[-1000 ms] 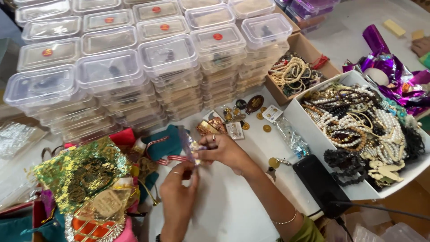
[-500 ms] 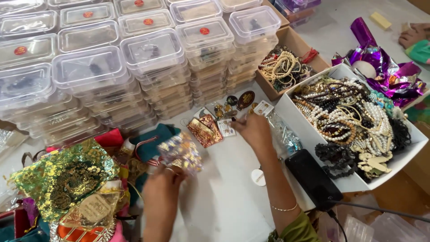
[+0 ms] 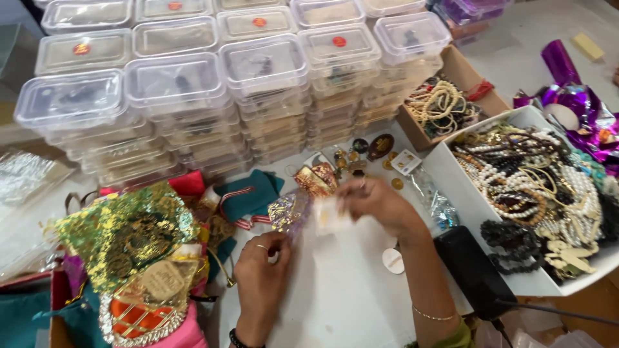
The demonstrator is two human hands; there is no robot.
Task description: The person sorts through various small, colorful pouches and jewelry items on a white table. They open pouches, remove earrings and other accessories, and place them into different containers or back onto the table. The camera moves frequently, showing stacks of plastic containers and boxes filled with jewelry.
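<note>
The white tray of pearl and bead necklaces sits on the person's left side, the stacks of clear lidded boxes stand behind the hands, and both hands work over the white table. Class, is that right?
Not quite. The head view shows the white tray of pearl and bead necklaces on the person's right side, beyond the right hand. The stacks of clear lidded boxes do stand behind the hands, and the left hand works over the white table too.

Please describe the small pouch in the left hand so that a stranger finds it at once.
Start at the stacks of clear lidded boxes. Below them, on the white table, the left hand lifts a small pouch. It is sheer, shiny and gold-patterned, unlike the plain teal cloth beside it.
</note>
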